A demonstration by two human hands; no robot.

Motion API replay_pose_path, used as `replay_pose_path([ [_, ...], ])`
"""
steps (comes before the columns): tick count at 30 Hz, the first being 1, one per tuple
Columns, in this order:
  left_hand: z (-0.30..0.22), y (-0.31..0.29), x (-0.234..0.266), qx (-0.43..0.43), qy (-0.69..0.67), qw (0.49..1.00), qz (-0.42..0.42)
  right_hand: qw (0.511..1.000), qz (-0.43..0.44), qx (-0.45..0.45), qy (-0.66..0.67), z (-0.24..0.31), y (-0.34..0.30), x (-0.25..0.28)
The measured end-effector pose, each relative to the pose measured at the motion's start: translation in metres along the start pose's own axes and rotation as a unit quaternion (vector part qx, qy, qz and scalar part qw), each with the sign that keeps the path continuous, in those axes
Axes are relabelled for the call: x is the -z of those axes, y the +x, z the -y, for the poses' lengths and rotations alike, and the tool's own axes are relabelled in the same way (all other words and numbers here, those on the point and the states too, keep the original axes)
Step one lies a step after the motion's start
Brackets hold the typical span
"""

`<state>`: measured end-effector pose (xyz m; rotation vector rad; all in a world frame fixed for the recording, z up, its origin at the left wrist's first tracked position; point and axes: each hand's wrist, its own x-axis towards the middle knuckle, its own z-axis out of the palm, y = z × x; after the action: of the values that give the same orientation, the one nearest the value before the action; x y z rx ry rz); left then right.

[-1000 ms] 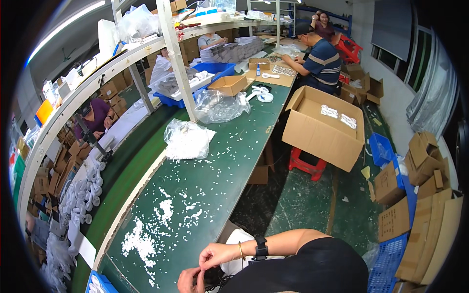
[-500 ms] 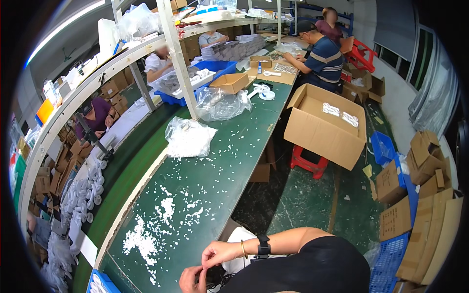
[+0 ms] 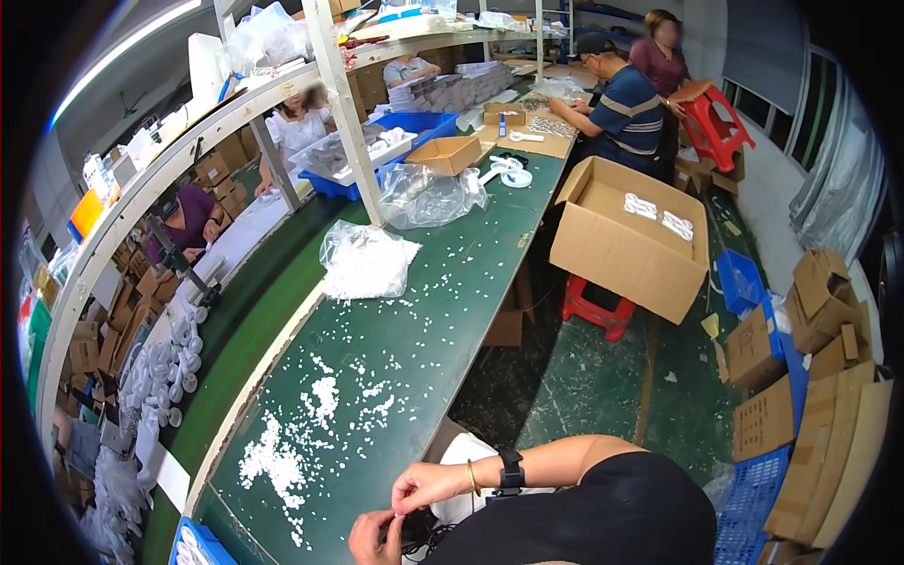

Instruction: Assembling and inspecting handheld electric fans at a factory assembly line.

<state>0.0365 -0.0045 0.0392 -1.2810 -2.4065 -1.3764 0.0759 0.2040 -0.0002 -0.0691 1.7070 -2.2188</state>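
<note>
At the near edge of the green table [image 3: 443, 325], my right hand [image 3: 428, 486] and my left hand [image 3: 375, 539] meet with their fingertips pinched together. Whatever sits between the fingers is too small to make out. Just beside them, partly hidden under my right wrist, lies a tangle of thin black cords [image 3: 435, 540]. Something white [image 3: 461, 456] shows behind my right hand. To the left of my hands a heap of small white pieces [image 3: 273, 461] spreads over the tabletop, with many more scattered farther away.
A clear bag of white pieces [image 3: 365, 264] and another plastic bag [image 3: 428, 196] lie farther along the table. An open carton [image 3: 612, 259] rests on a red stool [image 3: 598, 309] at the right. A blue crate [image 3: 198, 546] stands near left. Co-workers sit and stand beyond.
My hands stay pinched together in nearly the same place. In the background, a standing person has shifted right with a red stool, and a person in white has leaned forward.
</note>
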Motion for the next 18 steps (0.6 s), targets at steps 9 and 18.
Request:
replay_pose_path([
  [9,-0.0026,0.0007,0.0005,0.008,-0.012,1.000,0.004,1.000,-0.002,0.004,-0.015,0.0024,-0.0016,0.0009],
  [18,-0.0084,0.0019,0.0010,0.014,-0.005,1.000,0.014,0.999,0.012,-0.009,-0.034,0.0045,-0.0044,0.0028],
])
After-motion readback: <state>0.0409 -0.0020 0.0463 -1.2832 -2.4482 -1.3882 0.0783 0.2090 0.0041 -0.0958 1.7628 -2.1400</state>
